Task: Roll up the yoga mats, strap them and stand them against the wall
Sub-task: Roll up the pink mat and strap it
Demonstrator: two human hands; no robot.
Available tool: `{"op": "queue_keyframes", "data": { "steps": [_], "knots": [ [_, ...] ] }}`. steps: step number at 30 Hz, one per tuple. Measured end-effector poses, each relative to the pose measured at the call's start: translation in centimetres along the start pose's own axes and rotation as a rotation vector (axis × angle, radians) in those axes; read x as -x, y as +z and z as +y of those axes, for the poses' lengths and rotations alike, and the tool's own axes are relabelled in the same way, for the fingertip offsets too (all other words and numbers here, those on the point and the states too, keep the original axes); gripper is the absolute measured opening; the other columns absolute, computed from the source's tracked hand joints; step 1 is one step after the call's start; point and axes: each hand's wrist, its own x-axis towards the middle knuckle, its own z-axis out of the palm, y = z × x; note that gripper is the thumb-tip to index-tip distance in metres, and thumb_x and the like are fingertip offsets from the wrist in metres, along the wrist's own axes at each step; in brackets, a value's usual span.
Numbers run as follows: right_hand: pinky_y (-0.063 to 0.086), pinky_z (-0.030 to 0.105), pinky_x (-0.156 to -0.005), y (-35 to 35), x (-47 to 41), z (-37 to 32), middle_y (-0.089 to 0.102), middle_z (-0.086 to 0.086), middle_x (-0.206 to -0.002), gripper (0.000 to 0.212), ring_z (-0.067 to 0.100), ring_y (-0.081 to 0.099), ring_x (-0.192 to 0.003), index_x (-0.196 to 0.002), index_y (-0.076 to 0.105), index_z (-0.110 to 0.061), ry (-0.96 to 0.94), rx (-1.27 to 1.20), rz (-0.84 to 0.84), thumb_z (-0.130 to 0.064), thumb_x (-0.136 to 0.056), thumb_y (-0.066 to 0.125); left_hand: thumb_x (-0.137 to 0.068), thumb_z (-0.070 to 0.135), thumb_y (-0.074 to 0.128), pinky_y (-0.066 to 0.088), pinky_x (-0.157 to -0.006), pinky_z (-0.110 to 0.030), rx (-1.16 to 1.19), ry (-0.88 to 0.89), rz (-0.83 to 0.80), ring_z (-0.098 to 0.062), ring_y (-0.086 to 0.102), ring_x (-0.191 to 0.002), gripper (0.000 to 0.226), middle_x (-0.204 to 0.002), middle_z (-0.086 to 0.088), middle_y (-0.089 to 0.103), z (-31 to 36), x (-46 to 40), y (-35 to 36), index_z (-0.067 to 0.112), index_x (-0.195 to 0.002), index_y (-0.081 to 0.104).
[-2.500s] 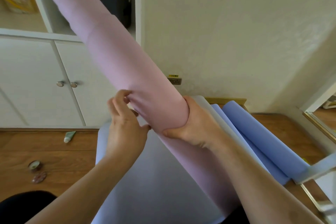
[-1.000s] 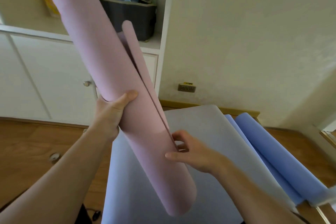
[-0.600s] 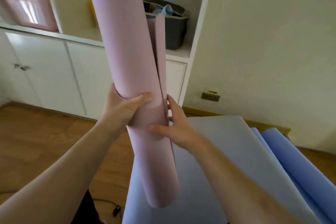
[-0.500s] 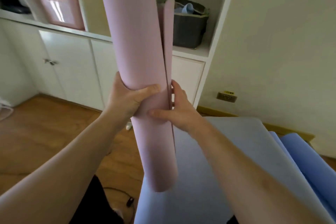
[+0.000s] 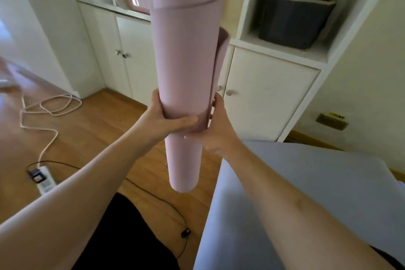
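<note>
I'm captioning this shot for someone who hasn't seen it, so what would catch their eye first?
The pink mat, rolled and held upright in mid-frame, its outer flap loose along the right side. The left hand and right hand grip it low down, above the wooden floor. At lower right lies a grey mat, and a dark basket sits in the white shelf at upper right.

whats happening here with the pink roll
A person holds a rolled pink foam yoga mat upright in the air, left hand and right hand both gripping its lower part. The roll is loose, its outer flap gaping on the right, and no strap shows on it. A flat grey-lilac yoga mat lies unrolled on the wooden floor.
</note>
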Motion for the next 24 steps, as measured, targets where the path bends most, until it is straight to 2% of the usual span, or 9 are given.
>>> {"op": "queue_keyframes", "data": {
  "steps": [3, 7, 9, 12, 14, 17, 20, 22, 24],
  "knots": [
    [0.064, 0.047, -0.092, 1.5, -0.3, 2.9, 0.056, -0.015, -0.134, 0.112, 0.020, 0.062, -0.125, -0.147, 0.033, -0.039, 0.060, 0.078, -0.038, -0.014, -0.056, 0.094, -0.065, 0.026, 0.102, 0.063, -0.091, -0.040, 0.000, -0.005, 0.010, -0.001, 0.067, -0.115, 0.112, -0.133, 0.018, 0.061, -1.5, -0.9, -0.7, 0.042, -0.150, 0.031],
    [0.065, 0.037, -0.091, 2.3, -0.8, 4.7, 0.061, -0.018, -0.127, 0.093, 0.010, 0.065, -0.117, -0.124, 0.042, -0.053, 0.076, 0.078, -0.007, -0.014, -0.060, 0.097, -0.058, 0.030, 0.105, 0.064, -0.086, -0.041, -0.104, -0.007, 0.038, -0.005, 0.065, -0.115, 0.111, -0.128, 0.019, 0.062, -3.7, -1.5, -0.2, 0.046, -0.143, 0.035],
    [0.065, 0.031, -0.085, 1.9, -1.1, 4.5, 0.063, -0.025, -0.118, 0.087, 0.005, 0.067, -0.110, -0.118, 0.045, -0.053, 0.053, 0.053, 0.024, -0.011, -0.064, 0.098, -0.057, 0.027, 0.104, 0.064, -0.085, -0.043, -0.118, -0.011, 0.046, -0.007, 0.065, -0.116, 0.110, -0.128, 0.016, 0.062, -4.5, -2.0, 0.2, 0.044, -0.141, 0.036],
    [0.066, 0.034, -0.082, 1.2, -1.1, 4.1, 0.062, -0.031, -0.114, 0.086, -0.001, 0.066, -0.108, -0.126, 0.048, -0.047, 0.021, 0.044, 0.059, -0.013, -0.065, 0.098, -0.057, 0.026, 0.104, 0.065, -0.085, -0.043, -0.125, -0.048, 0.025, -0.010, 0.065, -0.116, 0.109, -0.128, 0.013, 0.062, -5.2, -2.8, 0.8, 0.043, -0.139, 0.035],
    [0.066, 0.035, -0.081, 0.9, -0.9, 4.1, 0.061, -0.025, -0.119, 0.093, 0.003, 0.067, -0.109, -0.135, 0.047, -0.041, 0.011, 0.057, 0.079, -0.027, -0.060, 0.100, -0.059, 0.027, 0.103, 0.065, -0.085, -0.042, -0.123, -0.078, -0.011, -0.013, 0.065, -0.117, 0.110, -0.131, 0.011, 0.061, -5.5, -3.0, 1.1, 0.045, -0.141, 0.032],
    [0.066, 0.031, -0.079, 0.6, -0.4, 5.1, 0.061, -0.021, -0.121, 0.099, 0.004, 0.068, -0.106, -0.136, 0.045, -0.040, 0.054, 0.112, 0.070, -0.045, -0.053, 0.099, -0.061, 0.028, 0.103, 0.065, -0.081, -0.039, -0.082, -0.110, -0.050, -0.015, 0.067, -0.116, 0.111, -0.132, 0.010, 0.062, -5.6, -3.0, 1.6, 0.049, -0.143, 0.031],
    [0.065, 0.037, -0.088, 0.4, 0.0, 6.4, 0.061, -0.018, -0.127, 0.095, 0.007, 0.066, -0.113, -0.138, 0.042, -0.041, 0.091, 0.209, 0.058, -0.037, -0.060, 0.094, -0.060, 0.031, 0.104, 0.064, -0.084, -0.035, -0.048, -0.075, -0.028, -0.006, 0.066, -0.117, 0.107, -0.131, 0.016, 0.063, -5.2, -2.9, 2.0, 0.052, -0.139, 0.036],
    [0.063, 0.041, -0.095, 0.4, 0.0, 6.4, 0.059, -0.018, -0.133, 0.098, 0.010, 0.063, -0.121, -0.144, 0.037, -0.043, 0.095, 0.217, 0.037, -0.029, -0.061, 0.089, -0.055, 0.040, 0.105, 0.063, -0.088, -0.039, -0.057, -0.049, 0.025, -0.008, 0.065, -0.119, 0.106, -0.129, 0.019, 0.064, -4.8, -3.1, 2.1, 0.051, -0.138, 0.041],
    [0.061, 0.038, -0.098, 0.2, -0.2, 5.6, 0.056, -0.021, -0.138, 0.101, 0.007, 0.061, -0.125, -0.148, 0.036, -0.045, 0.062, 0.188, 0.036, -0.031, -0.063, 0.088, -0.054, 0.040, 0.106, 0.063, -0.085, -0.037, -0.064, -0.034, 0.087, -0.006, 0.066, -0.115, 0.103, -0.125, 0.019, 0.067, -4.4, -3.1, 2.5, 0.047, -0.136, 0.045]
  ]
}}
